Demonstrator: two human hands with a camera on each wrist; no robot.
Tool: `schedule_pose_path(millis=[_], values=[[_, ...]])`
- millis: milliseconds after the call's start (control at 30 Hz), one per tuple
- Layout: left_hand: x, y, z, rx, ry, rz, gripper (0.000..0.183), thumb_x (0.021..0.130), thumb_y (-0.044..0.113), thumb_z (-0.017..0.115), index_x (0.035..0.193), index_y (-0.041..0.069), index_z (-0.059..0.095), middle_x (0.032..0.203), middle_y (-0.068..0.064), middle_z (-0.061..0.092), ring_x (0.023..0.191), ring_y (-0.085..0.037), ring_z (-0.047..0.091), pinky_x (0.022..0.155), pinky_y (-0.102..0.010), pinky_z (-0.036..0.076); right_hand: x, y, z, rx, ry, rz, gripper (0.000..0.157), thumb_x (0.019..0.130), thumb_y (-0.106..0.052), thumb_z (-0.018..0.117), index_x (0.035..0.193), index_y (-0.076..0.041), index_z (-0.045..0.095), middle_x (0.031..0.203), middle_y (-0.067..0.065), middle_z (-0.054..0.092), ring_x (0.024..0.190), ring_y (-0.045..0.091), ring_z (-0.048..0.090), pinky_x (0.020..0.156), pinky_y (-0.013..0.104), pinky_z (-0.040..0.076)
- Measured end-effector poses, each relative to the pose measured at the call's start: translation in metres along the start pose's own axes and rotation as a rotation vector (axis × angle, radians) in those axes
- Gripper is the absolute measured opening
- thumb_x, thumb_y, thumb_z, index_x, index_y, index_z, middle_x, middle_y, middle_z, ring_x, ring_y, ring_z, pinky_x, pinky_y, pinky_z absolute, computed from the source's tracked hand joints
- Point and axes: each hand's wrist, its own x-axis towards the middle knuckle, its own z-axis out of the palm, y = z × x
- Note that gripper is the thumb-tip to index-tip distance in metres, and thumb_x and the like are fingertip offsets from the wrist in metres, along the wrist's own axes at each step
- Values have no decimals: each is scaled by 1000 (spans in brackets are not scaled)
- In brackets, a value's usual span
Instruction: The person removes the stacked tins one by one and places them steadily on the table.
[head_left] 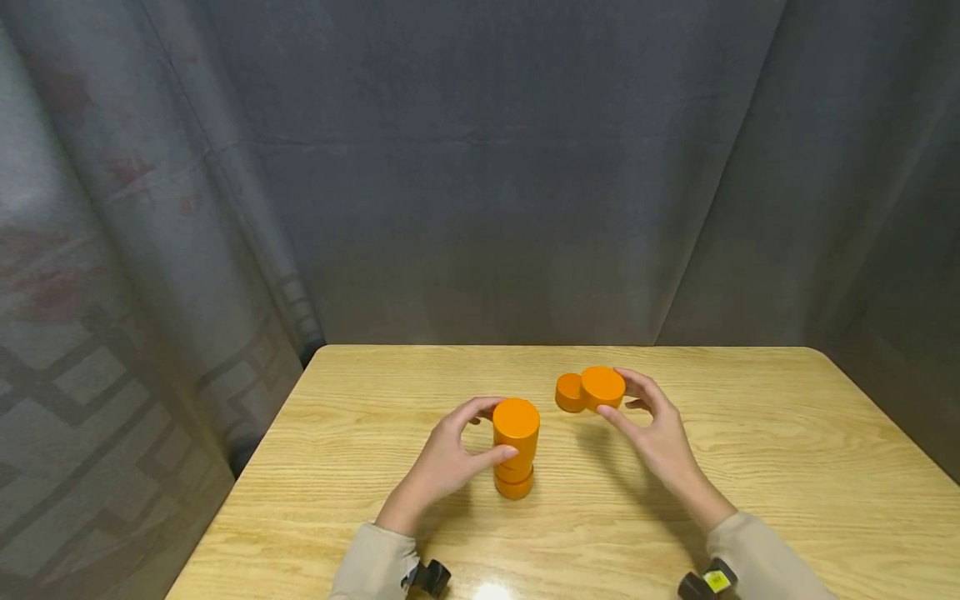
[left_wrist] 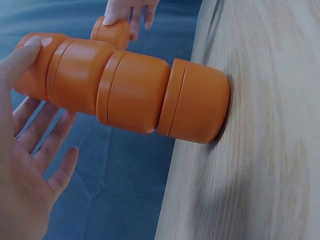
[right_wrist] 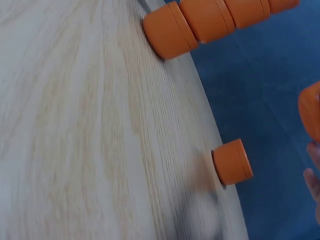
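Note:
Several round orange jars with lids stand in an upright stack (head_left: 514, 454) on the table. The left hand (head_left: 448, 458) grips the top jar (left_wrist: 42, 60), thumb on the near side and fingers round the far side. Lower jars in the stack (left_wrist: 135, 92) sit slightly out of line in the left wrist view. Held up above the table, another orange jar (head_left: 603, 387) is pinched between thumb and fingers of the right hand (head_left: 663, 437). Past that, a single orange jar (right_wrist: 232, 162) stands alone on the tabletop, partly covered by the held one in the head view.
The light wooden table (head_left: 750, 433) has rounded far corners. Grey curtains (head_left: 480, 208) hang behind it and along both sides. Black wrist cameras sit at both beige sleeves (head_left: 375, 562).

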Motion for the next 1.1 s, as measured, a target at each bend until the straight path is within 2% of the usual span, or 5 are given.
schedule_pose_path(millis=[300, 600, 867, 1100], values=[[0, 0, 0, -5, 2, 9, 55, 83, 31, 82, 133, 26, 58, 117, 20, 61, 111, -9, 56, 98, -50, 43, 7, 17, -2, -38, 9, 2, 60, 85, 0, 76, 140, -2, 50, 127, 16, 59, 103, -3, 50, 85, 26, 43], [-1, -1, 0, -3, 6, 6, 55, 83, 31, 81, 133, 25, 58, 118, 20, 61, 111, -8, 55, 98, -51, 43, 15, 29, -6, -63, -11, 21, 57, 89, -8, 75, 138, 2, 49, 124, 17, 60, 101, -5, 50, 84, 23, 42], [0, 0, -1, 4, -3, -2, 56, 84, 33, 81, 134, 25, 57, 119, 19, 60, 112, -8, 55, 99, -51, 43, 21, 43, -11, -91, -28, 42, 58, 90, -12, 74, 139, 4, 48, 128, 18, 58, 103, -6, 48, 85, 26, 43], [0, 1, -1, 15, -7, -7, 56, 84, 34, 80, 134, 27, 57, 119, 20, 60, 112, -7, 55, 98, -46, 44, 27, 52, -13, -100, -32, 80, 59, 90, -14, 75, 139, 4, 48, 129, 21, 57, 105, 4, 50, 87, 32, 45]])
